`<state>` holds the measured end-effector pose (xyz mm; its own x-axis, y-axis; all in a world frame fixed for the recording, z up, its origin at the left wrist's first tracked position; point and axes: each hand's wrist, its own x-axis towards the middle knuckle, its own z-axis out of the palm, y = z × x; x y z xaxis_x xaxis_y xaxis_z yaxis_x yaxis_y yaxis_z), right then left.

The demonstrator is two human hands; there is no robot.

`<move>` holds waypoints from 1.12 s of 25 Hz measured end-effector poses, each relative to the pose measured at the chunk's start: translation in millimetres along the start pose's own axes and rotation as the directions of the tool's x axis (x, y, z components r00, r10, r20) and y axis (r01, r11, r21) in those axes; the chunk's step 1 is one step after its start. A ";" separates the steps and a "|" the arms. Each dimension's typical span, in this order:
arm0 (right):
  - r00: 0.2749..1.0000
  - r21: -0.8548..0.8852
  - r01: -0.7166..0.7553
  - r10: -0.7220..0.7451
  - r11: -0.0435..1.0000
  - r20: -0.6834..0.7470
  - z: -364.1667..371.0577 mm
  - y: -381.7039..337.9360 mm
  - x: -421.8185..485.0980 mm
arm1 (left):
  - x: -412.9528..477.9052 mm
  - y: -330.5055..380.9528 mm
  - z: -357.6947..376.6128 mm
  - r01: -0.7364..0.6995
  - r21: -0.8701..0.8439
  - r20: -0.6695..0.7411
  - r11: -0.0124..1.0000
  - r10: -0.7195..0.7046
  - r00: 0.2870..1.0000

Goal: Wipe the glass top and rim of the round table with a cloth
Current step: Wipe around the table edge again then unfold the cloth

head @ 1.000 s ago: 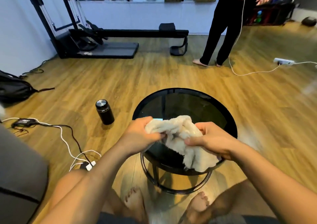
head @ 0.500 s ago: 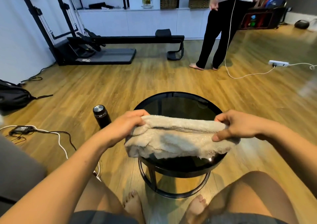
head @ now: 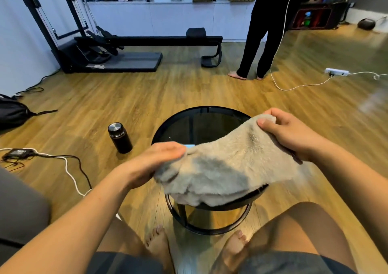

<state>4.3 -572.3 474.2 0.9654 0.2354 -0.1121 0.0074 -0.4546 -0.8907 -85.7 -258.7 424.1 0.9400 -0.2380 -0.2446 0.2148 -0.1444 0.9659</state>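
A small round table [head: 189, 114] with a dark glass top and black rim stands on the floor between my knees. A fluffy beige cloth [head: 226, 168] is stretched above its near half, sagging down over the near rim. My left hand [head: 155, 160] grips the cloth's left end low over the table's left side. My right hand [head: 287, 133] pinches the right corner, raised higher at the table's right edge. The near part of the glass is hidden under the cloth.
A black flask [head: 119, 137] stands on the wood floor left of the table. Cables and a charger [head: 16, 153] lie further left. A person [head: 264, 32] stands at the back right, with a white cord and power strip [head: 336, 71] nearby. Exercise equipment [head: 109, 51] sits against the far wall.
The bunched cloth has been pulled open between both hands. My right hand has since risen and moved right, tilting the cloth up on that side.
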 end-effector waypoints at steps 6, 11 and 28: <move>0.874 -0.472 0.222 -0.389 0.853 -0.291 15.9 -29.8 5.9 | 6.7 -5.7 45.5 0.228 -0.246 -0.159 0.942 -0.271 0.949; 0.754 -0.720 0.510 -0.647 0.470 0.111 113.5 -5.0 -61.4 | 9.7 -0.2 72.7 0.207 -0.669 -0.039 0.713 -0.312 0.949; 0.961 0.507 -0.203 0.071 0.837 0.269 148.9 -0.9 -7.3 | -41.3 -5.9 -14.3 -0.059 -0.090 -0.424 0.994 0.015 0.905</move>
<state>-41.6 -445.8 410.2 0.8578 0.4250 -0.2890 -0.3225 0.0073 -0.9465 -122.0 -234.3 429.7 0.9668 0.1899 -0.1710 0.1823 -0.0435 0.9823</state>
